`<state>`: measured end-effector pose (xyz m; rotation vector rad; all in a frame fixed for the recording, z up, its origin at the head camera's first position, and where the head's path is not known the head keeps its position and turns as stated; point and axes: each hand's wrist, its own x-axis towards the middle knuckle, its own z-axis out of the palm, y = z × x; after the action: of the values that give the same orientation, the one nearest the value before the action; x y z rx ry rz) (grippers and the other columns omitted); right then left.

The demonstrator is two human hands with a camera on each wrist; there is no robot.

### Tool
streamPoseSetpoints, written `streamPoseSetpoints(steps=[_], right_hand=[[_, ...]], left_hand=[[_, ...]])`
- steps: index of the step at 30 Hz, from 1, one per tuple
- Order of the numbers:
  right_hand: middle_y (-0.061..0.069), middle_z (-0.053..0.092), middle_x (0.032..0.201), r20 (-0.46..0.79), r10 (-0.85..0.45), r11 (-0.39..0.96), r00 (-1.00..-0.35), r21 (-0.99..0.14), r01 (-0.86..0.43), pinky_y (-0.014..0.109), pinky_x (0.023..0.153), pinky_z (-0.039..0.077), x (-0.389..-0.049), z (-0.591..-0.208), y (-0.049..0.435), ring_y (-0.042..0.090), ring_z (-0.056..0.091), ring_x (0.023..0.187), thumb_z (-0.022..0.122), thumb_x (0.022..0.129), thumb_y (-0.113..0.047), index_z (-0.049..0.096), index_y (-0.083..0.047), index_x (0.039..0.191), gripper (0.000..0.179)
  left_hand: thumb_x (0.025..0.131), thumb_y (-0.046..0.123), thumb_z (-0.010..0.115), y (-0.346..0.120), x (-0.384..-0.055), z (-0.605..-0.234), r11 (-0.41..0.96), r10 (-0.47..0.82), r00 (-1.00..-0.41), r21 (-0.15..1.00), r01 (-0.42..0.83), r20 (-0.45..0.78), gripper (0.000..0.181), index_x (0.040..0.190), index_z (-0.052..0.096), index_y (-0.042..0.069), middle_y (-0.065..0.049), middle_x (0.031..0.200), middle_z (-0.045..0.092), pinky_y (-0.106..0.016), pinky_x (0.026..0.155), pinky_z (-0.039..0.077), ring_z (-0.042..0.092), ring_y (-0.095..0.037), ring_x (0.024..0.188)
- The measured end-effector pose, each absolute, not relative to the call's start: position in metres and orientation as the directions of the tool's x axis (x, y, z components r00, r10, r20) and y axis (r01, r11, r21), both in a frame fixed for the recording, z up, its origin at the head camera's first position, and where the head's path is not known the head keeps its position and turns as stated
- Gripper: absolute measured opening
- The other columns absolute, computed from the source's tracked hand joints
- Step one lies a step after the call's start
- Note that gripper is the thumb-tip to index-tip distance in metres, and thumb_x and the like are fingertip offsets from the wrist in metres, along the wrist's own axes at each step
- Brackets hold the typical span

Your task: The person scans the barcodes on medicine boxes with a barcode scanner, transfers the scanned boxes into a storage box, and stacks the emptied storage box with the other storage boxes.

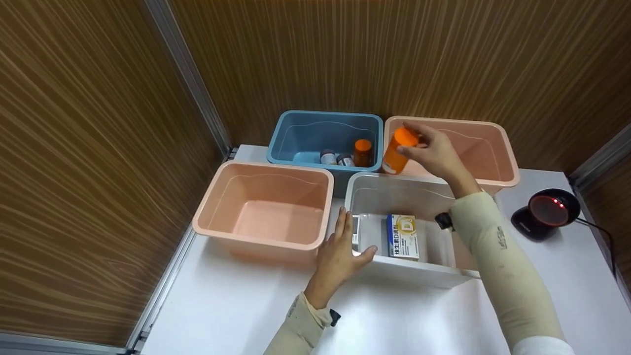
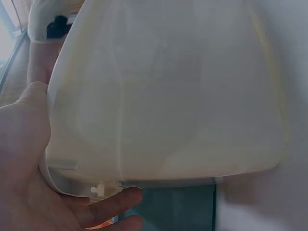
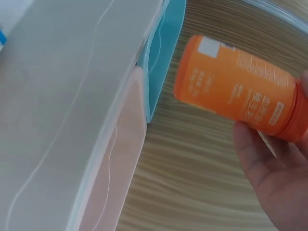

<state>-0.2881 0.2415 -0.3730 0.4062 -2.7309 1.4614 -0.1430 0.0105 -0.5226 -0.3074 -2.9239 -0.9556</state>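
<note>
My right hand [image 1: 436,153] grips an orange pill bottle [image 3: 236,86] by its cap end. In the head view the bottle is tilted above the left end of the back pink bin [image 1: 508,148], near the blue bin [image 1: 276,143]. My left hand [image 1: 337,256] rests at the front left corner of the white bin [image 1: 419,266], its fingers extended and thumb spread. Inside the white bin lie a blue, white and yellow medicine box [image 1: 404,236] and another box [image 1: 355,229], partly hidden by the left fingers.
The blue bin holds another orange bottle [image 1: 363,153] and two small white bottles with dark caps [image 1: 328,157]. A front pink bin [image 1: 276,241] stands left of the white bin. A black scanner [image 1: 547,212] with a glowing red face and cable sits at right. Wood-grain panels surround the table.
</note>
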Motion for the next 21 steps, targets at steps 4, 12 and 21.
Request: streamPoseSetpoints(steps=[4,12,21], right_hand=[[0.009,0.046,0.134,0.139,-0.198,0.479,-0.970,-0.850,-0.219,0.035,0.091,0.045,-0.303,-0.375,0.226,0.026,0.050,0.109,0.070,0.085,-0.034,0.038,-0.017,0.146,0.071],[0.010,0.046,0.133,0.103,-0.129,0.401,-0.986,-0.904,-0.147,0.031,0.094,0.043,-0.326,-0.398,0.198,0.025,0.050,0.113,0.071,0.086,-0.025,0.036,-0.013,0.147,0.071],[0.011,0.046,0.134,0.066,-0.159,0.487,-0.985,-0.863,-0.136,0.035,0.093,0.044,-0.335,-0.422,0.190,0.026,0.050,0.111,0.069,0.088,-0.020,0.039,-0.010,0.144,0.065]], left_hand=[[0.079,0.070,0.052,0.013,-0.142,-0.522,0.799,0.176,-0.978,0.565,0.206,0.108,0.102,0.153,0.010,0.014,0.007,0.157,-0.009,-0.041,0.090,0.043,0.051,-0.024,0.116],[0.079,0.072,0.050,0.016,-0.136,-0.522,0.805,0.183,-0.977,0.554,0.210,0.105,0.102,0.153,0.010,0.014,0.006,0.157,-0.008,-0.041,0.094,0.040,0.048,-0.023,0.120],[0.080,0.070,0.052,0.019,-0.132,-0.521,0.813,0.178,-0.979,0.546,0.202,0.098,0.101,0.153,0.009,0.015,0.007,0.157,-0.008,-0.041,0.091,0.042,0.050,-0.023,0.116]])
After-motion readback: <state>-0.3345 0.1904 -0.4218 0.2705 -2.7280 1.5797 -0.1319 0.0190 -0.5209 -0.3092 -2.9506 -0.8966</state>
